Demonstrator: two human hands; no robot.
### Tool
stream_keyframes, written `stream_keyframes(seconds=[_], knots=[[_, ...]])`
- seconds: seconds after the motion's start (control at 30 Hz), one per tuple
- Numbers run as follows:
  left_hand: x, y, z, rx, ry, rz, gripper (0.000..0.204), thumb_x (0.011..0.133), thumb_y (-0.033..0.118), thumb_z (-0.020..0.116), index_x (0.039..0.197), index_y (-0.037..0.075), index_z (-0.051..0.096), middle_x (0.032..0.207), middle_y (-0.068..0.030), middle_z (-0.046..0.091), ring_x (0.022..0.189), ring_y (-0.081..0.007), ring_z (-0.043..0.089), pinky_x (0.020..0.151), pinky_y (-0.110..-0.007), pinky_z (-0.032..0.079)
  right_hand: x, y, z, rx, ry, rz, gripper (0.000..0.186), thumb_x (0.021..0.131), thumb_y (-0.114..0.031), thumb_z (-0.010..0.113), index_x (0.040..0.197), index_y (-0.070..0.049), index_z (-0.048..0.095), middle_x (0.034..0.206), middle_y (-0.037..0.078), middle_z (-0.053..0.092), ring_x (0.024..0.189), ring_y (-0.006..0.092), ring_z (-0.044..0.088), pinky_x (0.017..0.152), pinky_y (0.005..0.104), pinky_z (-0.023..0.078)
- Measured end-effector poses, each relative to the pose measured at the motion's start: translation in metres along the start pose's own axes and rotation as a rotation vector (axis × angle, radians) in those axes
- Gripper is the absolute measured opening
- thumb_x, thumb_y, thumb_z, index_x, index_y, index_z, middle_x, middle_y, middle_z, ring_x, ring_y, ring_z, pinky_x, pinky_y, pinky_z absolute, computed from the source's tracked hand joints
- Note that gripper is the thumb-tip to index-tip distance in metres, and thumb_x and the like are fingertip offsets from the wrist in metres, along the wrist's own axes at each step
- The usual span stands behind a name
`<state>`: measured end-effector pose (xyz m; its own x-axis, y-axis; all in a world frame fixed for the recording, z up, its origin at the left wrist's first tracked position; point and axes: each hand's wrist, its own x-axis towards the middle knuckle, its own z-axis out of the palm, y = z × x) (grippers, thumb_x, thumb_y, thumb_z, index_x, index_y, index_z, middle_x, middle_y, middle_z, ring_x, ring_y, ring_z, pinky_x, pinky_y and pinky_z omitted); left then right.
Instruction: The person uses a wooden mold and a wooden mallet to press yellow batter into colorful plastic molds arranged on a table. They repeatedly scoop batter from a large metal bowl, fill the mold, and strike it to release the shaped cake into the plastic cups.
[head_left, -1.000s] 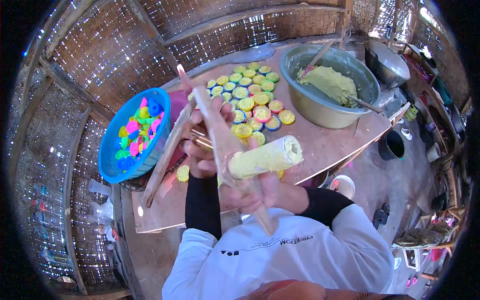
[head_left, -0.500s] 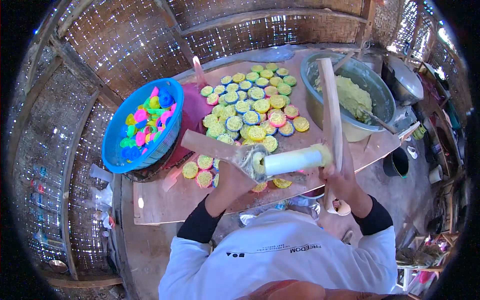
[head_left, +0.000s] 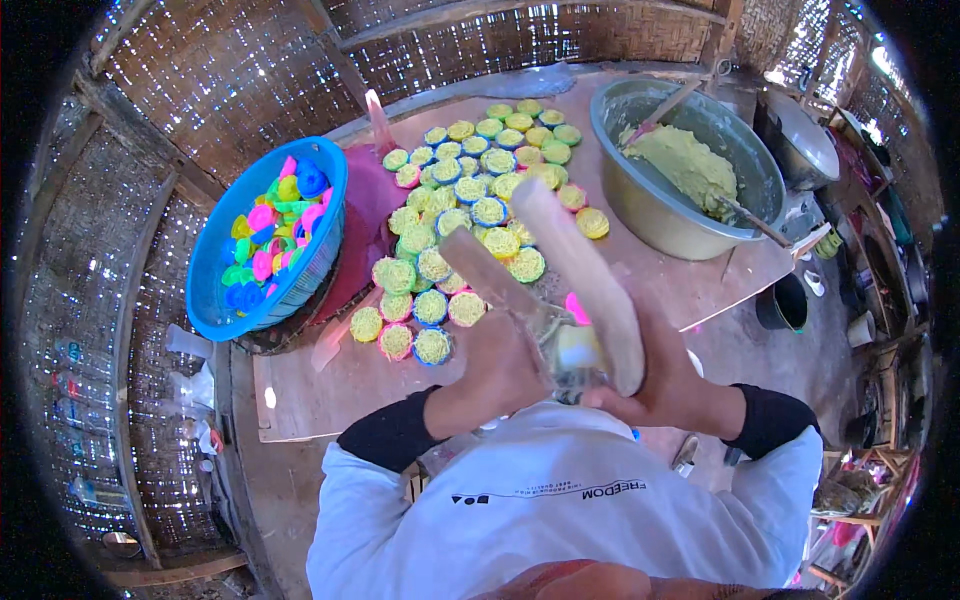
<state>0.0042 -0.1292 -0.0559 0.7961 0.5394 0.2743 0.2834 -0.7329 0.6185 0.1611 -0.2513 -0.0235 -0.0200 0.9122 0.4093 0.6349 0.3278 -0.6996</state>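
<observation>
My left hand (head_left: 495,365) is closed around the lower wooden handle of a hand press, by its barrel, above the table's near edge. Closed on the other wooden handle (head_left: 590,290) of the same press is my right hand (head_left: 665,375); the handle tilts up and away, its far end blurred. Between both hands a short part of the white plunger (head_left: 577,348) shows. Beyond the press, many small colored plastic cups (head_left: 490,211) hold pale yellow-green strands. A few of these cups stand just left of my left hand.
At left, a blue basket (head_left: 205,310) holds colorful empty cups beside a dark pink sheet (head_left: 365,205). A large grey-green basin (head_left: 640,205) with pale dough (head_left: 690,165) and wooden sticks stands at the right. A black bucket (head_left: 781,305) is on the floor; woven walls surround the table.
The press has come closer to my body and turned, with its handles tilting away. My right hand has moved left toward my left hand. Less of the white plunger shows between the handles.
</observation>
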Motion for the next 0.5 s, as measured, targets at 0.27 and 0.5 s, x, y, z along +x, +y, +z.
stream_keyframes(seconds=[0.27, 0.5], knots=[[0.026, -0.02, 0.025, -0.2, 0.146, 0.213, 0.062, 0.058, 0.038, 0.075, 0.108, 0.008, 0.055, 0.096, -0.013, 0.061, 0.086, -0.0298, 0.06, 0.07, -0.039, 0.048, 0.002, 0.023, 0.002, 0.495, -0.104, 0.275, 0.08, 0.073, -0.041, 0.068, 0.127, 0.001, 0.027, 0.115, 0.017, 0.045, 0.104, 0.0276, 0.048, 0.088, 0.0352, 0.039], [0.085, -0.061, -0.023, -0.978, -0.139, 0.488, 0.068, 0.072, 0.052, 0.061, 0.122, 0.01, 0.044, 0.118, -0.0053, 0.05, 0.11, -0.0261, 0.048, 0.091, -0.038, 0.04, -0.015, 0.042, -0.055, 0.853, -0.395, 0.864, 0.057, 0.083, -0.054, 0.048, 0.104, -0.002, 0.051, 0.084, 0.006, 0.057, 0.07, 0.0117, 0.053, 0.061, 0.0253, 0.043]])
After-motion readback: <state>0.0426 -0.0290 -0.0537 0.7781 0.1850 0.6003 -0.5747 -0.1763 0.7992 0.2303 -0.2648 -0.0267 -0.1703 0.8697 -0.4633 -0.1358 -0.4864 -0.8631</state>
